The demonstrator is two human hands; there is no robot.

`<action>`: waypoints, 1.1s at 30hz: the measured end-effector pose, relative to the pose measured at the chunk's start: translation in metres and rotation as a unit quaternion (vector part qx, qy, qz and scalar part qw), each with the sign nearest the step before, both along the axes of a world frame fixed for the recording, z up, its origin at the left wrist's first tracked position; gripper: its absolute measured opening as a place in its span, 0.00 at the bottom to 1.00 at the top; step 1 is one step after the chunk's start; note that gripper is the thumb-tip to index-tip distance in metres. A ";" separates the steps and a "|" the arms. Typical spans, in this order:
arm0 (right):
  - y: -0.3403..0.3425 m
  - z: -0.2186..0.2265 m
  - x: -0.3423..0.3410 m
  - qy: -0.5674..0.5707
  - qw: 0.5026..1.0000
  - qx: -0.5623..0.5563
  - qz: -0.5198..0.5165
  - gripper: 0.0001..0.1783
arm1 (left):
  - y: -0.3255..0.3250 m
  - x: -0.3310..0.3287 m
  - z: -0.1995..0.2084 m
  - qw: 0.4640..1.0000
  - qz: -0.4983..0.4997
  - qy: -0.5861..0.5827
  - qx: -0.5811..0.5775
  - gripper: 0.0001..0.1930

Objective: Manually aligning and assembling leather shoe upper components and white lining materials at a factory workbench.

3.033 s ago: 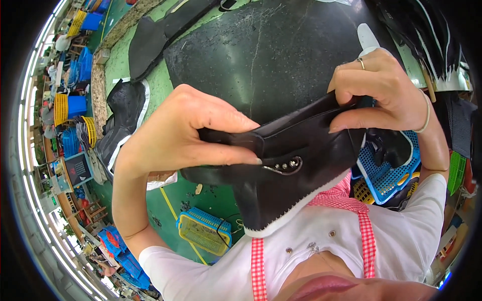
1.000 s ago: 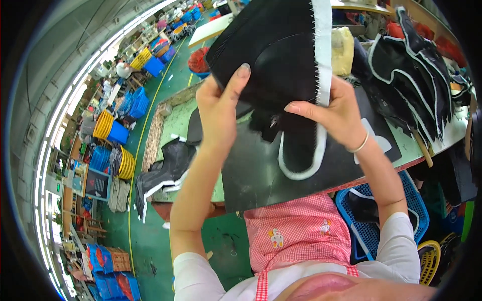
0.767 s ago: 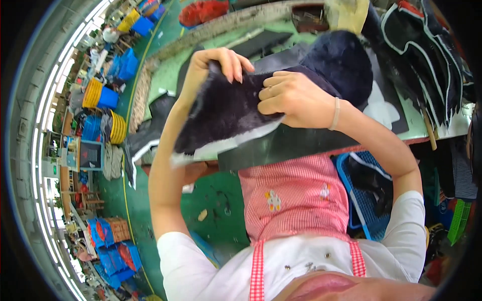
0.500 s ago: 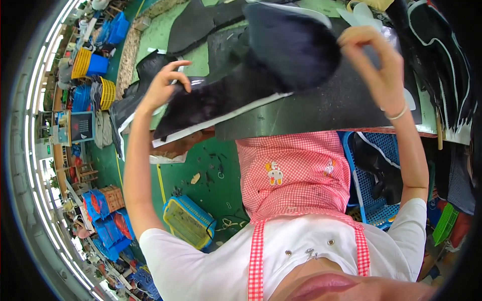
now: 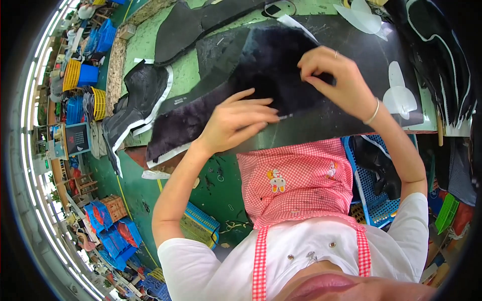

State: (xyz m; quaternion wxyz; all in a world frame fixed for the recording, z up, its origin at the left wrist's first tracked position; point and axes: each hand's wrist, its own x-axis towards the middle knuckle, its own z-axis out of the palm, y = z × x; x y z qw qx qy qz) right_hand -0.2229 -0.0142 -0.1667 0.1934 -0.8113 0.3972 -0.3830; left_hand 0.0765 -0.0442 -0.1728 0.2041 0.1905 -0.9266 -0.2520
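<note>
A boot-shaped piece of black material point(image 5: 183, 118) with a dark, plush-like face and white strips along parts of its edge lies over a black board point(image 5: 351, 113). Its narrower left end hangs past the front edge of the bench. My left hand point(image 5: 238, 120) rests palm down at the piece's near edge, its fingers stretched out and slightly spread. Over the right end of the piece is my right hand point(image 5: 336, 78), thumb and fingers curled together. Whatever lies between those fingertips is hidden.
More black pieces with white edging lie left point(image 5: 143, 90) and hang right point(image 5: 437, 55). White templates point(image 5: 399, 98) sit on the board's right side. A large black sheet point(image 5: 181, 32) lies at the back. Below are a blue basket point(image 5: 371, 200) and a yellow-blue crate point(image 5: 198, 223).
The raised, moving right part of the black piece has come down onto the board. My left hand has moved right along it; my right hand has moved left and nearer, its fingers curling in.
</note>
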 end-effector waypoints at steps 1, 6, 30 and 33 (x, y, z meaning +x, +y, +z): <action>0.011 0.006 0.012 -0.008 1.000 0.007 -0.028 0.16 | -0.006 0.004 -0.004 0.994 0.000 0.087 0.068 0.14; 0.014 0.025 0.011 -0.059 0.971 -0.026 -0.231 0.18 | -0.075 0.003 -0.009 0.918 0.360 0.128 0.103 0.18; 0.053 0.005 -0.010 0.021 0.963 0.268 -0.028 0.23 | -0.040 -0.043 -0.011 0.896 0.263 0.197 0.299 0.16; 0.055 0.009 -0.007 0.038 0.948 0.309 -0.064 0.23 | -0.042 -0.039 -0.014 0.898 0.253 0.177 0.315 0.15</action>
